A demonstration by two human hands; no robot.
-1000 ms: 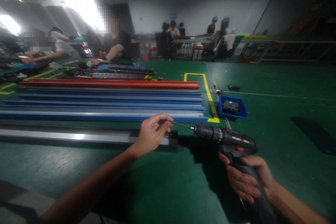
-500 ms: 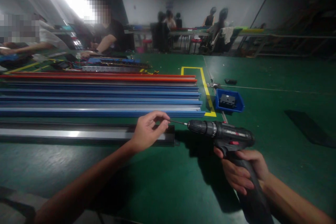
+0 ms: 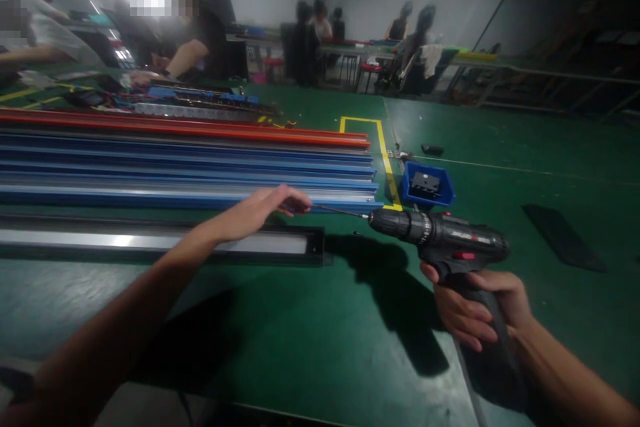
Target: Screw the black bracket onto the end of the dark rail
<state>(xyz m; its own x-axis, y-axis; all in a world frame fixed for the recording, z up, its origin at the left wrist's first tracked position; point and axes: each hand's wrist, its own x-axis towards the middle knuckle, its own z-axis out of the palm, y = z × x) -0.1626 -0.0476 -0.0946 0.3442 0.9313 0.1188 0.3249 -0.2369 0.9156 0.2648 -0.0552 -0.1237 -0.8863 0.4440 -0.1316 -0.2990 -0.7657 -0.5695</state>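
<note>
My right hand [image 3: 475, 310] is wrapped around the handle of a black cordless drill [image 3: 440, 237], held above the table and pointing left. A long thin screwdriver bit [image 3: 340, 211] reaches out of its chuck. At the far end of the bit is my left hand [image 3: 270, 208], palm down, its fingers curled together at the tip. Whether a small part sits between those fingers is hidden. Below my left hand lies a long dark-framed bar [image 3: 270, 243] with a pale strip along its middle.
Several blue rails [image 3: 200, 177] and orange rails [image 3: 200, 125] lie side by side beyond the bar. A blue bin [image 3: 447, 195] holding black parts stands to the right, near yellow tape [image 3: 387, 157]. A flat black piece [image 3: 563, 237] lies further right. People sit at the far side.
The drill has shifted right. My left hand has moved left and up, turning palm down, and uncovers the bar's end. The whole view has shifted slightly.
</note>
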